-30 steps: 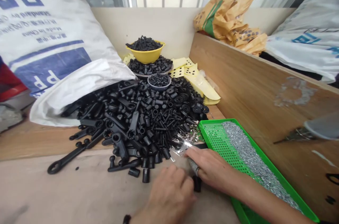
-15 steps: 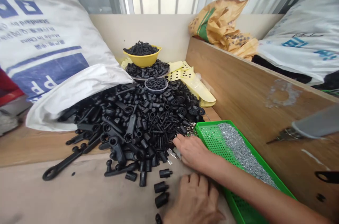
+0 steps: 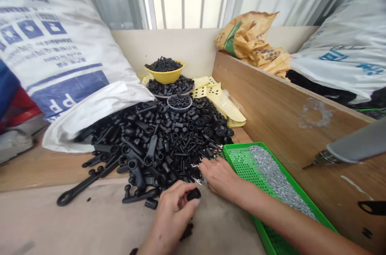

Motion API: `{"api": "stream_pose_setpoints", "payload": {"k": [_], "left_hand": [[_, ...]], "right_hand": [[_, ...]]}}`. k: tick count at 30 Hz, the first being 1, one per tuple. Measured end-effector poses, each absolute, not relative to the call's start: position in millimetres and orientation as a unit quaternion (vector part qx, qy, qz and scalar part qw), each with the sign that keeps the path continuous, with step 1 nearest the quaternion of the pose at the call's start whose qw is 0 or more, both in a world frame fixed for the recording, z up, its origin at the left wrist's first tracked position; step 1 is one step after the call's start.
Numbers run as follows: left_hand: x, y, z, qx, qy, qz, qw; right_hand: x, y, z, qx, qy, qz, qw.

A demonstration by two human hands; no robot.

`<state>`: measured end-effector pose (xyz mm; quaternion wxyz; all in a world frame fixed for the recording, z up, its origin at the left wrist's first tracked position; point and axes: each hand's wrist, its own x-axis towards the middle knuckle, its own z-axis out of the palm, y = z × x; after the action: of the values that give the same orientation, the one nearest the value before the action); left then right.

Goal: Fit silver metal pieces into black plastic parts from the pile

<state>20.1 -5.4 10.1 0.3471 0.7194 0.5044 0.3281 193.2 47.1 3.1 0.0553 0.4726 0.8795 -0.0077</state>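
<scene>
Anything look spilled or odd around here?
Black parts lie heaped loose beside the white sack, as if spilled, perhaps deliberately. A ragged whitish ring marks the wooden partition, like residue.

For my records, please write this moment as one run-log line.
left hand: holds black part | right hand: beside metal pieces | green tray: holds silvery bits

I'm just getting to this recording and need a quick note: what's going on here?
A person is handling small parts at a table. The left hand holds a black cap between thumb and fingers. The right hand is at the near edge of a heap of black parts, by some shiny metal pins; whether it grips any is unclear. A green tray with silvery bits lies to the right, partly behind the right forearm.
</scene>
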Motion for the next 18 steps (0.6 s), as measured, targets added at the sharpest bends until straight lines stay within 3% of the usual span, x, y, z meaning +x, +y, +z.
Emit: {"api": "stream_pose_setpoints", "payload": {"k": [7, 18], "left_hand": [[8.9, -3.8, -1.0, 0.636, 0.525, 0.373, 0.426], [14.6, 1.0, 6.5, 0.643, 0.51, 0.38, 0.427]], "right_hand": [[199.0, 50.8, 7.3, 0.48, 0.876, -0.019, 0.037], [209.4, 22.7, 30.2, 0.401, 0.905, -0.122, -0.076]]}}
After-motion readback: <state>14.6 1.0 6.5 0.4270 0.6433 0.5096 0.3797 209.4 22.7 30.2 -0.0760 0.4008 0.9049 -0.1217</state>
